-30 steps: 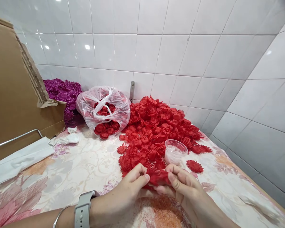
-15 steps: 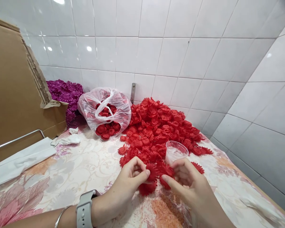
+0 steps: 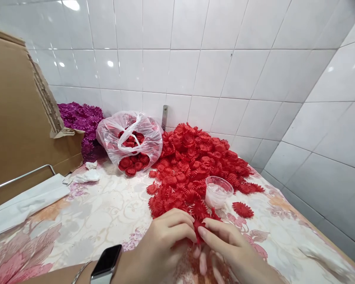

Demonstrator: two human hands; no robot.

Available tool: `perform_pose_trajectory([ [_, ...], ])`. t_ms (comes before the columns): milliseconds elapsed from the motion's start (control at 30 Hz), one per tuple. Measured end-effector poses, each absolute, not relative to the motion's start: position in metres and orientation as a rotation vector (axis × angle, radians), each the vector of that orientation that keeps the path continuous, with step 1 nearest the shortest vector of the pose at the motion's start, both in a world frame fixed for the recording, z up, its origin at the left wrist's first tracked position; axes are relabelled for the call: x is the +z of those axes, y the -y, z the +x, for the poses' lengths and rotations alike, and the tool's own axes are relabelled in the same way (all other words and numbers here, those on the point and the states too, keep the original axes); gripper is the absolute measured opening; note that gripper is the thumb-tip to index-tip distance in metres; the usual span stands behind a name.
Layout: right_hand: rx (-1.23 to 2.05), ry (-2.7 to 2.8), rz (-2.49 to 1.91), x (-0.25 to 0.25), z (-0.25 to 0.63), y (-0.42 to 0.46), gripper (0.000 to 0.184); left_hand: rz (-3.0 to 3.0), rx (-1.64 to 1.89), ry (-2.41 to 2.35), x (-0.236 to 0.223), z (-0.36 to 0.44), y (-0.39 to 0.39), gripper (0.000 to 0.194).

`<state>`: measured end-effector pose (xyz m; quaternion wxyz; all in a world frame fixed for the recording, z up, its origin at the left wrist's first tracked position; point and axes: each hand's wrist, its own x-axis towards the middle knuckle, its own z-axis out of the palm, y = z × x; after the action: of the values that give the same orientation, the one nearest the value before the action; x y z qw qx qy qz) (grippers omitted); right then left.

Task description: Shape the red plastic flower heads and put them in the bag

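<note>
My left hand (image 3: 165, 232), with a watch (image 3: 107, 262) on its wrist, is closed with its fingers curled in at a red flower (image 3: 198, 229) with fringed petals. From the other side, thumb and fingers of my right hand (image 3: 232, 244) pinch the same flower, so the two hands nearly meet. Fingers cover most of that flower. Just beyond them spreads a large heap of red flowers (image 3: 192, 161). A clear plastic cup (image 3: 219, 193) with whitish stuff in it stands at the heap's front right. One loose red flower (image 3: 243, 210) lies right of the cup.
A clear plastic bag (image 3: 106, 132) of red flowers sits left of the heap, with purple flowers (image 3: 85, 118) behind. Cardboard (image 3: 23, 110) stands at the left, near white cloth (image 3: 32, 197) and crumpled tissue (image 3: 85, 177). A tiled wall (image 3: 156, 71) rises behind the flower-patterned tablecloth (image 3: 106, 209).
Both hands have moved lower and closer together, the left turning so its knuckles face up. Separate flowers showed at each hand earlier; now the hands meet at one. The loose flower is fully uncovered.
</note>
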<state>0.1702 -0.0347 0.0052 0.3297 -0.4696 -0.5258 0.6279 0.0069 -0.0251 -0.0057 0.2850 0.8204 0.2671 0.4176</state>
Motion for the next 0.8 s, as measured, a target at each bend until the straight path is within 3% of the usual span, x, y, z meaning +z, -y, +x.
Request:
perform_pose_trajectory([
  [267, 1.567, 1.372, -1.240, 0.0025, 0.1710, 0.0319, 0.033, 1.638, 0.987, -0.917, 0.0012, 0.0109, 0.0232, 0.015],
  [367, 1.544, 1.381, -1.278, 0.0017, 0.1704, 0.0327, 0.029, 1.696, 0.971, -0.881, -0.0010, 0.0114, 0.0233, 0.007],
  [800, 1.480, 1.245, -1.058, 0.0003, 0.1724, 0.0300, 0.021, 1.625, 0.995, -0.887, 0.0025, 0.0114, 0.0254, 0.009],
])
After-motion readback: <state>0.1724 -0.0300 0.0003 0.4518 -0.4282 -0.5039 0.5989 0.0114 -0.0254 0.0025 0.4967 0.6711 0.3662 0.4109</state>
